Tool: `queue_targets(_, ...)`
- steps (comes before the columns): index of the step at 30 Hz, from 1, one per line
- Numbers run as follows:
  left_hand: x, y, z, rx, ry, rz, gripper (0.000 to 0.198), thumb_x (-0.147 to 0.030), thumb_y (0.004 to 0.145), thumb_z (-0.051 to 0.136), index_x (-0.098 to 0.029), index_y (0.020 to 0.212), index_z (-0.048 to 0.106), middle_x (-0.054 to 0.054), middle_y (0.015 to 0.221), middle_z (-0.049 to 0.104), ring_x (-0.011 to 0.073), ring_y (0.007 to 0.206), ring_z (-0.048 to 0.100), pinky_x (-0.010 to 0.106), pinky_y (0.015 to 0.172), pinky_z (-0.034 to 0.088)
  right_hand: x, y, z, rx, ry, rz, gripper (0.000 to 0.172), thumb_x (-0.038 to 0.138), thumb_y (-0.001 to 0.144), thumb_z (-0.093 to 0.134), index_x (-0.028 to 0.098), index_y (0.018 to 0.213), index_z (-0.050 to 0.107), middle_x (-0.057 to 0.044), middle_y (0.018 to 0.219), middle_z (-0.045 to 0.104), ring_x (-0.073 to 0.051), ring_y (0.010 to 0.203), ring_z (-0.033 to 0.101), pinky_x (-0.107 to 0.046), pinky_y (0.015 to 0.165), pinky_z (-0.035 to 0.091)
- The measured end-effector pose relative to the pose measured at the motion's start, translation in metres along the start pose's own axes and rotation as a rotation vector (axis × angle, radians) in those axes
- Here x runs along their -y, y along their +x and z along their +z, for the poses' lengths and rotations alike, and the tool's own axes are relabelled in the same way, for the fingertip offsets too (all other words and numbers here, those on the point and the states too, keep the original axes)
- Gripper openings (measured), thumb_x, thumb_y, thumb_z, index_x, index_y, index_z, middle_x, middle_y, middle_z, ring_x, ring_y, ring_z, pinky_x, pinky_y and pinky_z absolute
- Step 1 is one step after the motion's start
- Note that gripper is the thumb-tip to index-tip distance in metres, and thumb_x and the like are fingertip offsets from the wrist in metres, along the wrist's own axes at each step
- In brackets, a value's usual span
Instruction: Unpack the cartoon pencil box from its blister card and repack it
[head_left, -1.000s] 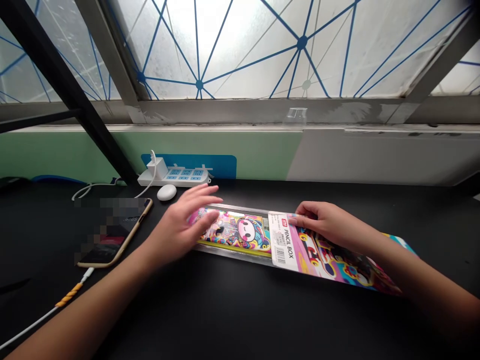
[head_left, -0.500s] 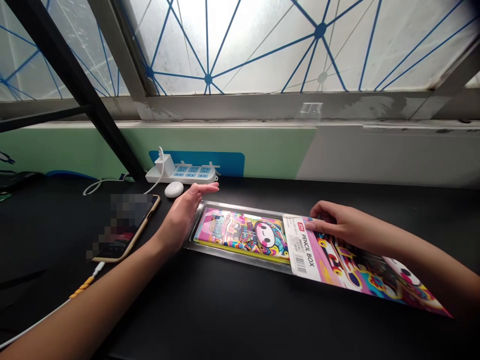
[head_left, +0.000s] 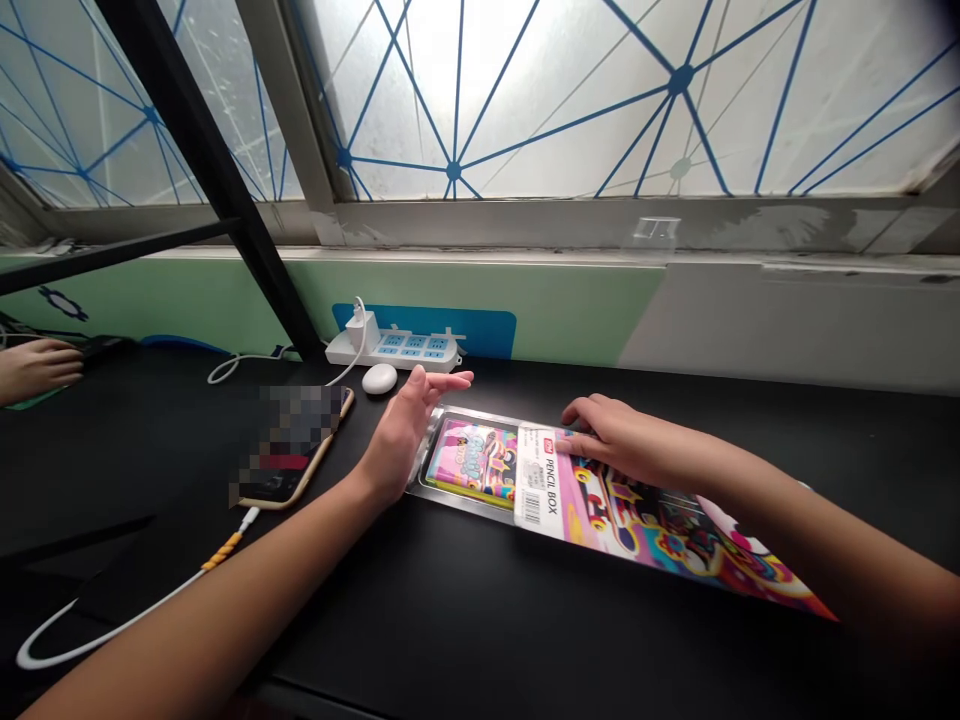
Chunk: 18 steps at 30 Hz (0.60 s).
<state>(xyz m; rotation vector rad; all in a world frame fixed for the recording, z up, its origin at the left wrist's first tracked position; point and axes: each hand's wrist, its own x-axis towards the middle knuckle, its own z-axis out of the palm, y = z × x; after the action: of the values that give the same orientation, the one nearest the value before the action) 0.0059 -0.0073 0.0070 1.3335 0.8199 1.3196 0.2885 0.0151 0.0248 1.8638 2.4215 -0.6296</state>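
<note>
A glossy, oblong pencil box point(head_left: 472, 462) in a clear tray point(head_left: 469, 504) lies between my hands on the matte black desk point(head_left: 420, 620), partly inside a flat printed sleeve point(head_left: 637, 520). My left hand point(head_left: 401, 435), unclenched, meets the tray's end; my right hand point(head_left: 619, 435) pinches the sleeve's upper edge.

Colourful sleeve point(head_left: 637, 525) now farther over the pencil box point(head_left: 474, 460)

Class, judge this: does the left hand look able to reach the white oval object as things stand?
Probably yes: the white oval object lies close by the left hand, with nothing visible between them, and that hand seems to grasp nothing.
</note>
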Motion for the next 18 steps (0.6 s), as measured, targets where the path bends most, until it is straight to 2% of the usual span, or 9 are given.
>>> queue_targets(5, 0.001, 0.0, -0.001, 0.001, -0.038, -0.015, 0.06, -0.064, 0.103, 0.035, -0.02, 0.105, 0.076, 0.009, 0.136, 0.071, 0.031, 0.143, 0.051, 0.048, 0.125, 0.027, 0.035, 0.019, -0.004, 0.042, -0.051, -0.048, 0.058, 0.07, 0.089, 0.053, 0.023, 0.12, 0.068, -0.015, 0.125, 0.066, -0.034, 0.115, 0.063, -0.041, 0.093, 0.052)
queue_targets(13, 0.001, -0.001, -0.002, 0.03, -0.159, -0.08, 0.062, -0.068, 0.101, 0.037, -0.019, 0.106, 0.075, 0.011, 0.139, 0.068, 0.0342, 0.139, 0.054, 0.052, 0.12, 0.035, 0.096, 0.051, 0.004, 0.052, -0.115, -0.11, 0.061, 0.069, 0.094, 0.05, 0.02, 0.127, 0.065, -0.018, 0.13, 0.062, -0.037, 0.118, 0.062, -0.043, 0.094, 0.051)
queue_targets(18, -0.001, 0.001, -0.003, 0.003, -0.169, -0.075, 0.063, -0.07, 0.1, 0.037, -0.019, 0.106, 0.074, 0.012, 0.136, 0.069, 0.0341, 0.136, 0.056, 0.051, 0.119, 0.038, 0.109, 0.066, 0.009, 0.005, -0.123, -0.127, 0.065, 0.07, 0.091, 0.053, 0.019, 0.13, 0.063, -0.02, 0.133, 0.062, -0.041, 0.119, 0.062, -0.05, 0.095, 0.049)
